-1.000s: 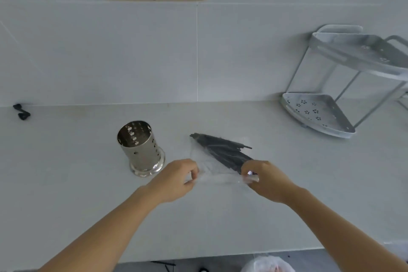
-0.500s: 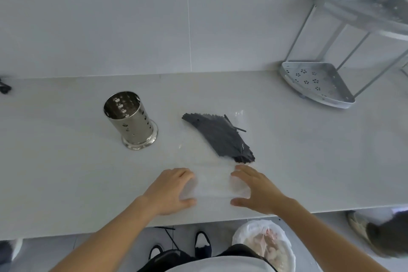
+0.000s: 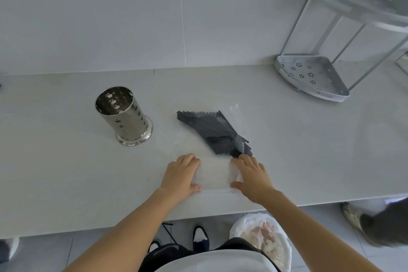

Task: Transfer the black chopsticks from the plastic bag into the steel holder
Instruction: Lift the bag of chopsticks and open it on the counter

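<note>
A clear plastic bag (image 3: 213, 174) lies flat on the pale counter (image 3: 66, 161). Inside its far half a bundle of black chopsticks (image 3: 213, 131) lies fanned out, slanting from upper left to lower right. My left hand (image 3: 181, 175) grips the bag's near left edge, thumb under the near edge. My right hand (image 3: 251, 175) grips the near right edge, its fingertips close to the chopsticks' lower ends. The perforated steel holder (image 3: 123, 115) stands upright and empty to the left of the bag, apart from both hands.
A grey two-tier corner rack (image 3: 313, 78) stands at the back right against the tiled wall. Below the counter's front edge are a bin lined with a white bag (image 3: 262, 236), my shoes (image 3: 201, 238), and another person's shoe (image 3: 353, 216) at the right.
My hands pulled the bag's open end toward the front edge and now press it flat at both sides. The chopsticks fanned out wider in the bag. The camera tilted downward.
</note>
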